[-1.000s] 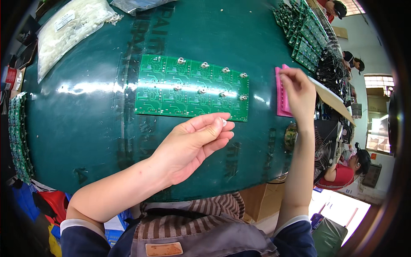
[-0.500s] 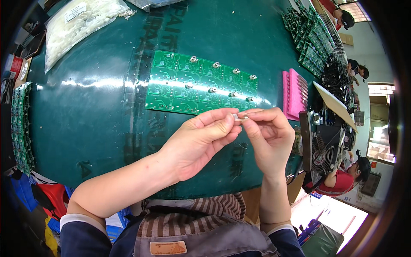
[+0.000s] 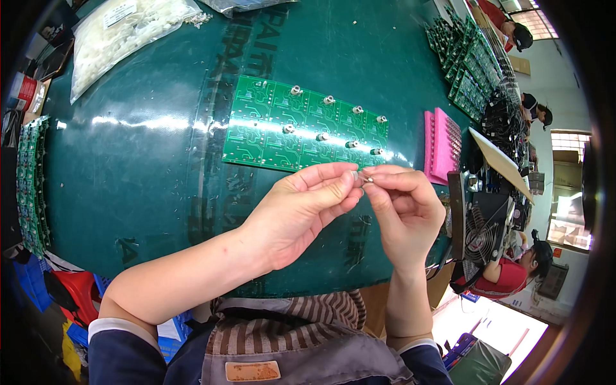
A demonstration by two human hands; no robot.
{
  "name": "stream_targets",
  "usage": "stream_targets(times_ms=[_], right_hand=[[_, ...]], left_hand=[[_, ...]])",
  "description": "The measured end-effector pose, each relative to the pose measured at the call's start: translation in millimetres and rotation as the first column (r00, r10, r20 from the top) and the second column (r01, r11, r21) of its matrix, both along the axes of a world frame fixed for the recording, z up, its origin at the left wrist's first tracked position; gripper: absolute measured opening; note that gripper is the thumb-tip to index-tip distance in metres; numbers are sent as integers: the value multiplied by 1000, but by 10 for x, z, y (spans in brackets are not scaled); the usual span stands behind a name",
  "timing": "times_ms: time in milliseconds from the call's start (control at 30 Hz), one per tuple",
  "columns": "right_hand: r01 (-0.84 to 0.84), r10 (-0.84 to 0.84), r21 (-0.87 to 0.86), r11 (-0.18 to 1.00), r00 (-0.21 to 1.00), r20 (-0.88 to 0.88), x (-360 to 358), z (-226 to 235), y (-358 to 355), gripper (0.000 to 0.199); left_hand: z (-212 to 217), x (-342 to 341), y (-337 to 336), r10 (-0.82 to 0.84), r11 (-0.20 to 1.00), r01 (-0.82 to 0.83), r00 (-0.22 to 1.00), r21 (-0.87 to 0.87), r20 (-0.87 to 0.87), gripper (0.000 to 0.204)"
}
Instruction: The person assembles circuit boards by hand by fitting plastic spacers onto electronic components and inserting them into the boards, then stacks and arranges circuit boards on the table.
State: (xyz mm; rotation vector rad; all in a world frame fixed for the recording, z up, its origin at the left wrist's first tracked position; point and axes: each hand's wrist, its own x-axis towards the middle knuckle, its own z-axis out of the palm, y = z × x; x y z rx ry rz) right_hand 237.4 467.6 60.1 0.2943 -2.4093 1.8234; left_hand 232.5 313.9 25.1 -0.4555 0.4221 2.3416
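Near side of green circuit board (image 3: 247, 146):
Left hand (image 3: 307, 204) pinches pale piece (image 3: 357, 177); right hand (image 3: 408, 215) pinches small metal part (image 3: 367, 180).

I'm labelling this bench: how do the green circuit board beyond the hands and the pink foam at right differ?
The circuit board is larger than the pink foam. The board runs mainly left to right, the foam front to back. The board's silvery parts stand well spaced; the foam's parts crowd closely. Both lie on the table.

The board (image 3: 308, 120) is green, the foam (image 3: 441, 154) pink, the apron (image 3: 301, 348) partly brown-striped.
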Motion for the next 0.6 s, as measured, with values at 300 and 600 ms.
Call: stream_targets(times_ms=[300,600], right_hand=[[-29,28,28,999,999,20,-8,19,27,13],[-25,33,83,996,995,-94,4,-2,20,12]], left_hand=[[-13,-4,-9,8,999,-9,1000,47,25,23],[-16,-5,-18,-15,999,14,1000,52,11,25]])
